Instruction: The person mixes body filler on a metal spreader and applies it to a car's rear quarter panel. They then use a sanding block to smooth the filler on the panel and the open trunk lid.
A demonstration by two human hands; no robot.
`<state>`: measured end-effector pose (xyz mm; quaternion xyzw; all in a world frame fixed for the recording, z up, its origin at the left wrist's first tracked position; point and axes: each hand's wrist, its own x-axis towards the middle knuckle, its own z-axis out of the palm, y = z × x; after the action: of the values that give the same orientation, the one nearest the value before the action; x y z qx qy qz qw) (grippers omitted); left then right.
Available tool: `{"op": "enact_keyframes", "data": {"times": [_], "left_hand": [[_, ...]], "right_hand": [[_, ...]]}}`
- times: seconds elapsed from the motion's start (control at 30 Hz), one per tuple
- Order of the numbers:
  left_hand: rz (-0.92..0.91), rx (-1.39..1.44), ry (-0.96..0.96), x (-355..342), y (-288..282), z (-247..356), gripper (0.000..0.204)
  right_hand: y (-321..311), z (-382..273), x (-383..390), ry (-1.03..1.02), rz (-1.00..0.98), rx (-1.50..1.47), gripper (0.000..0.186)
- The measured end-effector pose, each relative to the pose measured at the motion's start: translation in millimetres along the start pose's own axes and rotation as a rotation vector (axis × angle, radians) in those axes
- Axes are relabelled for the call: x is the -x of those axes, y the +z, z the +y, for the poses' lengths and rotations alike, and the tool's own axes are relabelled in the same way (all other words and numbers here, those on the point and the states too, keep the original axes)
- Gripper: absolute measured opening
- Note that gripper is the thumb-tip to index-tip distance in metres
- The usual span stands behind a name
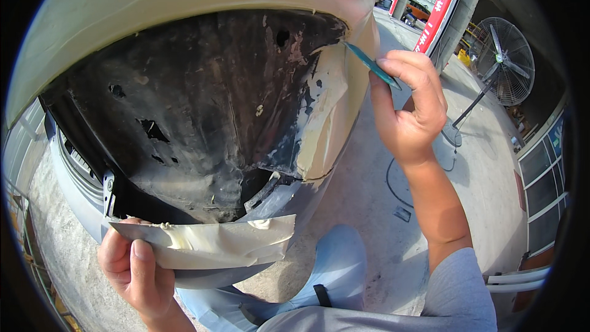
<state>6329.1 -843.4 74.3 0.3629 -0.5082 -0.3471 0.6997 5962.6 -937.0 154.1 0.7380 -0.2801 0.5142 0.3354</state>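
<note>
- Head view looks down at a car bumper [184, 0] turned so its dark inner side [203, 117] faces the camera; the fisheye bends its pale outer skin into an arc, and the black rim of the picture cuts off both of its ends.
- Right hand [409, 107] is raised beside the bumper's right edge, fingers [409, 74] clenched on a thin teal spreader [369, 61]. Only the blade shows; the held end is hidden under the fingers.
- Spreader tip touches the torn edge where pale filler [326, 117] coats the inner side. Whether filler sits on the blade is too small to tell.
- Left hand [135, 267] is at the lower left, thumb on top, gripping a flat metal board [203, 243] smeared with the same pale filler. Its fingers are hidden beneath the board, and the board covers the bumper's lower lip.
- Several holes and scuffed patches mark the dark surface; its deepest part is in shadow and hard to read.
- Below, the person's knee [338, 264] in light blue trousers and a grey sleeve [461, 295] show, cut off by the lower edge.
- Concrete floor [369, 190] lies behind, with a cable [393, 184] and a standing fan [501, 61] at the right.
</note>
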Motion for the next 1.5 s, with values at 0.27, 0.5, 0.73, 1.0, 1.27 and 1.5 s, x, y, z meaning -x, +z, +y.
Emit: {"op": "enact_keyframes", "data": {"times": [0.27,0.5,0.73,1.0,1.27,1.5], "left_hand": [[-0.021,-0.019,0.009,2.6,-4.7,-1.8,0.036],[0.04,-0.078,0.047,5.0,-4.0,-4.8,0.035],[0.051,-0.073,0.068,5.3,0.0,-1.9,0.033],[0.009,-0.079,0.045,4.3,-2.5,-0.6,0.035],[0.087,-0.082,0.027,10.3,1.9,0.5,0.036],[-0.239,0.086,0.078,3.7,-11.0,3.9,0.039]], "right_hand": [[5.3,1.7,-3.2,-0.015,0.071,-0.025,0.036],[0.7,-8.9,4.3,0.014,-0.006,-0.063,0.034],[-6.8,-28.1,7.9,0.026,-0.093,-0.097,0.036],[-14.7,-55.2,17.4,0.011,-0.17,-0.142,0.041],[-26.4,-81.4,33.7,-0.008,-0.307,-0.135,0.05],[-32.3,-97.3,35.0,0.002,-0.383,-0.199,0.05]]}}
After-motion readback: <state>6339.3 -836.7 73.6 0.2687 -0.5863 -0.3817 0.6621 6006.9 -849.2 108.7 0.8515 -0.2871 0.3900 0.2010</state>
